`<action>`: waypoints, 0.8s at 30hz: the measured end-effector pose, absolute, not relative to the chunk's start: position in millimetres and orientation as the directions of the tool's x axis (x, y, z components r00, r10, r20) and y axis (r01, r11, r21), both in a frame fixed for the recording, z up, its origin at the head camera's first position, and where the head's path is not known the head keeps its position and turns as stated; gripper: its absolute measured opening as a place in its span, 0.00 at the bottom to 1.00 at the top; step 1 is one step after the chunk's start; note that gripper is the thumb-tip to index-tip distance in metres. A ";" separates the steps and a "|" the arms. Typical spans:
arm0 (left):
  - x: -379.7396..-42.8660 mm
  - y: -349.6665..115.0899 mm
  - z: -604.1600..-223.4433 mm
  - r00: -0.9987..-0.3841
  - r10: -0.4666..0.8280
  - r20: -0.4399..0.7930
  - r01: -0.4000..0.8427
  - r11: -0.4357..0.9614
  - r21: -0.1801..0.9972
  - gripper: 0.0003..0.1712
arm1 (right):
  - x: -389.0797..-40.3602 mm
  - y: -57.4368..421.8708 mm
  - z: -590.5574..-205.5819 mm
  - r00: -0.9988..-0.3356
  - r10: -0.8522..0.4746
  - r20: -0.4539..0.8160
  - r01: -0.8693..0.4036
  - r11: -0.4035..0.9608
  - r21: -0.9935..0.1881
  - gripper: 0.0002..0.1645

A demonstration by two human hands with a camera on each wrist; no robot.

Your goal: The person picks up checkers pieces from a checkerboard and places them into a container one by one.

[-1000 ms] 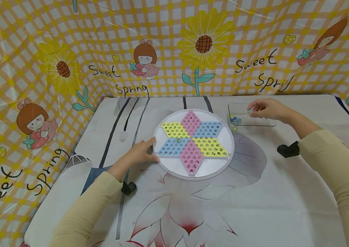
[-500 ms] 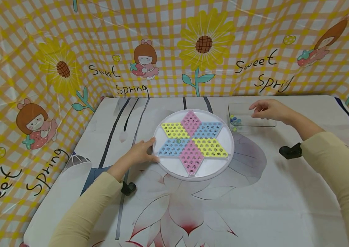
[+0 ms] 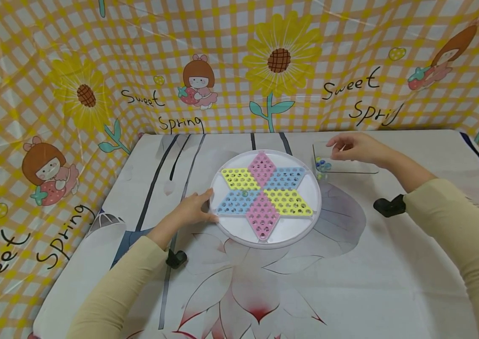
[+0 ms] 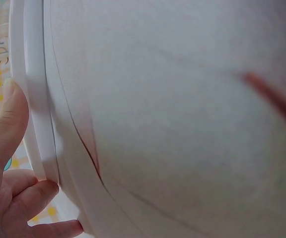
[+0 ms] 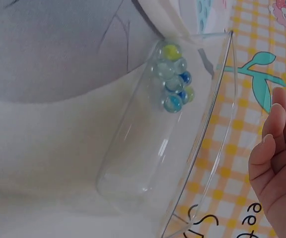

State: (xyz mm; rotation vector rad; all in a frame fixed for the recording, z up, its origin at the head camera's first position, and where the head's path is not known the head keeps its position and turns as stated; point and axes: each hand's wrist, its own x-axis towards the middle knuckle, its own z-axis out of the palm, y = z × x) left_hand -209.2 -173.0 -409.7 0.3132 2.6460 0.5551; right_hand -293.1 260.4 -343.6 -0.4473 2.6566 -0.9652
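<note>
A round white Chinese checkers board [image 3: 303,228] with a pink, yellow and blue star lies mid-table. One greenish marble [image 3: 245,193] sits in its left blue section. My left hand [image 3: 195,207] holds the board's left rim, thumb and fingers against the edge, as the left wrist view also shows. My right hand [image 3: 355,147] hovers over a clear plastic box [image 5: 128,163] at the back right. Its fingers are loosely bent, with a gap between thumb and index and no marble showing between them. Several marbles [image 5: 174,83], blue, clear and yellow-green, cluster in one end of the box.
A table covered with a flower-printed cloth [image 3: 349,282] bears everything. Behind and to the left hangs a yellow checked curtain [image 3: 231,42]. A white wire-like object [image 3: 106,221] is at the table's left edge. Black wrist mounts [image 3: 389,206] show at both sleeves.
A pale marble showed in my right fingertips a second ago; it no longer shows there. The hand drew back slightly, then moved left toward the marbles. My left hand and the board stayed still.
</note>
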 end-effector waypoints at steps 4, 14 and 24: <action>-209.8 -173.3 -411.4 -0.889 0.293 -0.352 0.126 0.896 0.427 0.53 | -292.8 251.5 -341.6 -0.909 -0.389 -0.149 -0.199 0.720 -0.664 0.23; -210.2 -174.1 -412.3 -0.889 0.294 -0.352 0.126 0.895 0.429 0.53 | -291.5 229.0 -338.9 -0.888 -0.436 -0.148 -0.218 0.681 -0.699 0.22; -208.8 -174.0 -410.8 -0.889 0.303 -0.344 0.139 0.893 0.427 0.53 | -291.7 200.9 -339.9 -0.855 -0.503 -0.128 -0.272 0.643 -0.716 0.22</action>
